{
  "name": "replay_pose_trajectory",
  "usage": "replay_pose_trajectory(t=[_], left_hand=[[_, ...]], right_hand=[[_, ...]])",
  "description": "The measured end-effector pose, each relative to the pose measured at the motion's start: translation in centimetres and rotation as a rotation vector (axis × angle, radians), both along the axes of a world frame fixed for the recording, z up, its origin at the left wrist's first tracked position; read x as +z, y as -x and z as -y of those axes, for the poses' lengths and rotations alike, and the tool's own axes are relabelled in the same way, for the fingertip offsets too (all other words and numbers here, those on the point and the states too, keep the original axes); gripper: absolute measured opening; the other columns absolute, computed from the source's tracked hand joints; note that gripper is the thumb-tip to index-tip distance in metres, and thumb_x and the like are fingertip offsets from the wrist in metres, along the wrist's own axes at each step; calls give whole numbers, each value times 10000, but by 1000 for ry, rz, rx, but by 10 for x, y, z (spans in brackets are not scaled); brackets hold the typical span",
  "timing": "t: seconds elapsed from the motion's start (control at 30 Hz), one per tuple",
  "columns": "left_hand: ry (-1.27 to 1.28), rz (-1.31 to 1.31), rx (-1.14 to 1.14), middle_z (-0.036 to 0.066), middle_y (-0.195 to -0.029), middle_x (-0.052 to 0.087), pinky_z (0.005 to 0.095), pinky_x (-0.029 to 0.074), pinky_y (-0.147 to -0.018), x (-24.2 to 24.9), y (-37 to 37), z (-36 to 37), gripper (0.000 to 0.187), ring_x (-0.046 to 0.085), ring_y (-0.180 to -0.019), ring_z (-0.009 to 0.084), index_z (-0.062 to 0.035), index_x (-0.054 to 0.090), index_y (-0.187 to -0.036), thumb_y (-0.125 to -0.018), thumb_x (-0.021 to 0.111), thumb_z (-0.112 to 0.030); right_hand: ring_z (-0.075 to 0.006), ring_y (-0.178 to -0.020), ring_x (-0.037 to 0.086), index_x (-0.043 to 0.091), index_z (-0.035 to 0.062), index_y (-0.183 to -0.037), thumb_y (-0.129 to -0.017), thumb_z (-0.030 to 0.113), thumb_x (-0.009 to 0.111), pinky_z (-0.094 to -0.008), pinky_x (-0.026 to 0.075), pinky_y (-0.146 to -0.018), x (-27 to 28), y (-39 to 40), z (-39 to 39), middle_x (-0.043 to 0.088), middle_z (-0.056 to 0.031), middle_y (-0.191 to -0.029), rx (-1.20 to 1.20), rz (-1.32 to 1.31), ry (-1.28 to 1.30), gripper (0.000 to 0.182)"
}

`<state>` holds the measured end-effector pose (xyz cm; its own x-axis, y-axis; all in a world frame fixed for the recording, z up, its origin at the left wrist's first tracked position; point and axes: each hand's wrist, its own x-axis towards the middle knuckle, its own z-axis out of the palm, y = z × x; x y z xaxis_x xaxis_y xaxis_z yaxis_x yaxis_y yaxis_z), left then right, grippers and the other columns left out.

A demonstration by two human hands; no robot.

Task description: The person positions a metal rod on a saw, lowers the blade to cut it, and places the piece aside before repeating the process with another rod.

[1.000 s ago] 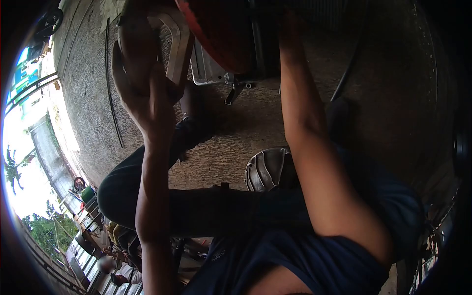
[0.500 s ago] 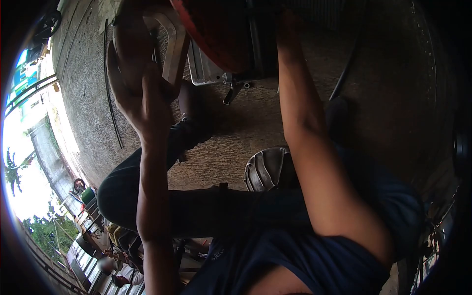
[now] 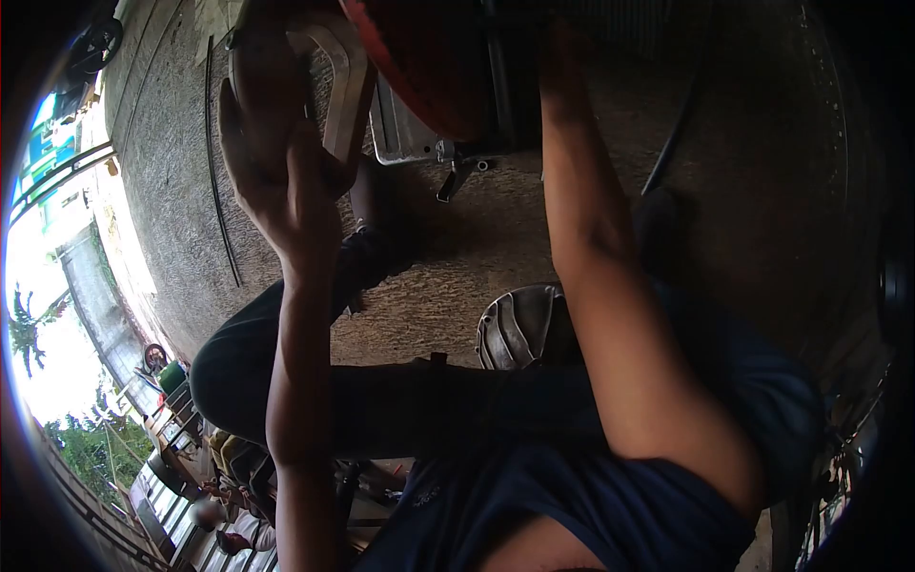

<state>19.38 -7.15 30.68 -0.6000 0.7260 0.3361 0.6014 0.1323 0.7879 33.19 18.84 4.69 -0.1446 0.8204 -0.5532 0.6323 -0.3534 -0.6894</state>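
Note:
In the upper left of the head view, my left hand is closed around a dark, rounded part, its thumb on the near side. Right beside that part is a bent, light metal frame. A large red curved panel comes down from the top edge. My right hand reaches into deep shadow to the right of the panel, close to a dark upright piece. Its fingers do not show. Below the panel, a small metal lever hangs from a pale plate.
A ribbed metal cover lies on the rough floor by my folded leg. A thin dark rod lies at left, and a dark hose at right. People and stored items appear at the lower left, by the bright opening.
The view has shifted slightly to the right. My left hand moves slightly with it and stays around the dark rounded part. My right arm keeps almost the same pose.

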Motion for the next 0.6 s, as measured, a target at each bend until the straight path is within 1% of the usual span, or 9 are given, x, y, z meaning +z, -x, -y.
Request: replay_pose_trajectory(t=[0.07, 0.17, 0.3, 0.37, 0.5, 0.57, 0.6], left_hand=[[-1, 40, -15, 140, -1156, 637, 231, 437, -560, -1, 0, 1, 654, 552, -632, 74, 2, 296, -1538, -932, 538, -12], [22, 35, -4, 140, -1120, 641, 234, 440, -553, 1, -1, 1, 659, 558, -624, 82, 2, 290, -1540, -929, 537, -13], [-2, 69, -6, 148, -1149, 635, 233, 447, -561, 1, -3, 0, 665, 565, -632, 85, 2, 286, -1541, -928, 540, -24], [7, 181, 21, 219, -1389, 512, 322, 498, -945, 7, -7, -1, 742, 612, -1117, 214, 53, 273, -1526, -885, 625, -74], [38, 192, 1, 216, -1394, 509, 320, 497, -950, 7, -5, 0, 736, 613, -1118, 212, 51, 275, -1525, -888, 622, -73], [-10, 111, 1, 219, -1411, 498, 328, 487, -972, 4, -4, -1, 735, 604, -1141, 222, 49, 277, -1526, -888, 620, -72], [-9, 111, 0, 219, -1411, 498, 328, 487, -972, 4, -3, -1, 735, 604, -1141, 222, 49, 277, -1526, -888, 620, -72]], right_hand=[[-315, -1292, 521, 475, 14, -1425, -1016, 553, 394, -414, 414, -1050, 2, 2, 1, 552, -161, -1410, -4, -4, 1, 681], [-314, -1290, 523, 476, 13, -1423, -1015, 551, 397, -414, 416, -1048, 4, 1, 3, 554, -161, -1408, -11, -9, 2, 679], [-314, -1286, 525, 477, 13, -1421, -1013, 547, 401, -415, 418, -1045, 6, -5, 0, 555, -161, -1405, -25, -4, -2, 677], [-314, -1285, 526, 478, 12, -1420, -1012, 545, 404, -415, 419, -1044, 5, -8, 0, 556, -161, -1404, -33, -3, -2, 676], [-314, -1281, 528, 480, 12, -1418, -1009, 542, 408, -416, 421, -1041, 5, -6, 2, 558, -161, -1400, -39, -12, 0, 673], [-313, -1279, 529, 481, 11, -1417, -1008, 540, 410, -416, 423, -1039, 6, -7, 2, 559, -161, -1399, -45, -16, -1, 672], [-313, -1278, 530, 481, 11, -1416, -1008, 540, 411, -416, 423, -1039, 4, -10, 2, 559, -161, -1398, -47, -18, 0, 671]])
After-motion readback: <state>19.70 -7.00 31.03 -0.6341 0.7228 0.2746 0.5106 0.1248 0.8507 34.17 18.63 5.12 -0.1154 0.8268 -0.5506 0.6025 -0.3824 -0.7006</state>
